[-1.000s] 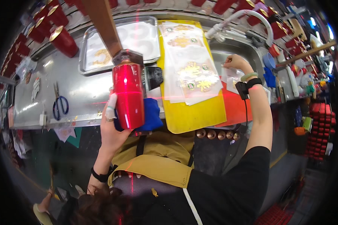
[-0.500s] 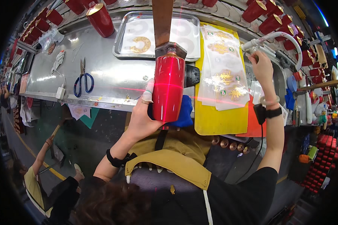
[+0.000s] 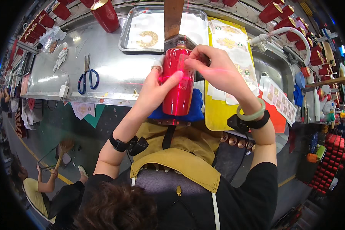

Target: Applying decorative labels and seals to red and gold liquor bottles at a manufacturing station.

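Note:
A glossy red bottle (image 3: 175, 103) lies on a blue cloth (image 3: 197, 105) in front of me, its neck against the dark block at the end of a wooden bar (image 3: 173, 19). Pink laser lines cross it. My left hand (image 3: 151, 92) is wrapped round the bottle's left side, thumb pressed on its front; a white covering shows on one fingertip. My right hand (image 3: 220, 73) is closed in a pinch at the bottle's upper right. At its fingertips a thin translucent decal (image 3: 183, 61) lies against the red surface. Small pale print shows lower on the bottle.
A metal tray (image 3: 126, 48) with a gold ring-shaped decal stands behind. Decal sheets (image 3: 230, 42) lie on a yellow board (image 3: 216, 120) at right, near a sink (image 3: 285, 65) with a white tap. Blue-handled scissors (image 3: 89, 78) lie at left. A person (image 3: 36, 188) sits lower left.
My right hand has come from near the tap to the bottle with a decal. My left thumb now presses the bottle's front, and pale print shows on its surface.

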Demonstrator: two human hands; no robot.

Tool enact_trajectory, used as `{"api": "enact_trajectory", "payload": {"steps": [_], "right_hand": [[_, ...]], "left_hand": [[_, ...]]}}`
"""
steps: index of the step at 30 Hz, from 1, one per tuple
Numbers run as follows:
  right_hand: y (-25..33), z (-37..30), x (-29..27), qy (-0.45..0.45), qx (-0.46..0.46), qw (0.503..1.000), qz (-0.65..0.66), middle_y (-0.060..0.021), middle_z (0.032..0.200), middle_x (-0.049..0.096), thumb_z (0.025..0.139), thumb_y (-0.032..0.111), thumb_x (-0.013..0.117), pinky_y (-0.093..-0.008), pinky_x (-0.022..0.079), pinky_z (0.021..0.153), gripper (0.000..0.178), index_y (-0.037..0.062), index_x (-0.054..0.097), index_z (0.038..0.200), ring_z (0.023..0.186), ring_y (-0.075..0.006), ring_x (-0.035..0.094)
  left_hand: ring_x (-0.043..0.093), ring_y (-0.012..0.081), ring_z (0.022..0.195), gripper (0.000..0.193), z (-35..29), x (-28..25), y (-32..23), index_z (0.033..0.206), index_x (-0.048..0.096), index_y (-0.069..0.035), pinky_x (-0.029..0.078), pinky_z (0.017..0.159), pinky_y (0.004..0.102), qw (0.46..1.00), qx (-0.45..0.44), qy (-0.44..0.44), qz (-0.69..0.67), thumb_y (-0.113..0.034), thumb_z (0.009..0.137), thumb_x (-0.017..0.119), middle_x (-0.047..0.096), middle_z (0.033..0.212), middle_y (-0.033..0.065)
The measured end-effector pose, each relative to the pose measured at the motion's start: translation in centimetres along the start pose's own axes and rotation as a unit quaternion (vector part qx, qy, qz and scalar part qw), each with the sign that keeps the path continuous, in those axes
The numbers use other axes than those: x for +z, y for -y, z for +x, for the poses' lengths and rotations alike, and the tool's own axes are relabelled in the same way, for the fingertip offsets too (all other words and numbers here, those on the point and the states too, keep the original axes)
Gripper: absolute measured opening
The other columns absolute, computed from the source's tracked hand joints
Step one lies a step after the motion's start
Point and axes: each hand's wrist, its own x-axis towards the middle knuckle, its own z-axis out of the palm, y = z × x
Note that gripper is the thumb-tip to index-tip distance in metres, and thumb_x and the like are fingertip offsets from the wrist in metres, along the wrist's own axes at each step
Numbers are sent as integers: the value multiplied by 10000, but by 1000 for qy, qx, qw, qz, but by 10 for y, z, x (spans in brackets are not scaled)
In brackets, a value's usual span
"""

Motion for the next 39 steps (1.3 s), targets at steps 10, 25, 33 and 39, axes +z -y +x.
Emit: {"api": "enact_trajectory", "payload": {"steps": [10,25,33,39], "right_hand": [[-53,12,43,-139,44,962,233,41,893,576,959,199,832,-197,445,700,308,44,608,1103,797,-38,526],[-55,0,68,-170,87,923,334,25,929,504,879,235,904,-206,441,721,448,45,562,1097,839,-59,475],[-51,-5,69,-177,78,912,362,31,914,512,909,205,877,-198,425,703,381,57,569,1078,812,-53,478],[-52,-8,68,-176,114,893,399,36,920,514,912,197,873,-196,423,714,368,60,572,1074,816,-48,478]], "left_hand": [[690,201,1175,685,-1,4,1,1437,427,72,583,992,361,998,-6,39,-42,-222,960,820,654,1308,164],[638,190,1272,803,-9,1,-9,1567,317,62,547,1066,363,997,-20,61,-36,-126,955,803,607,1408,148],[635,191,1285,796,-8,-2,-7,1558,328,58,536,1086,371,996,-27,66,-46,-124,950,809,609,1409,153],[626,200,1301,805,-9,-2,-9,1567,319,53,524,1103,381,995,-26,74,-57,-122,953,810,586,1438,157]]}}
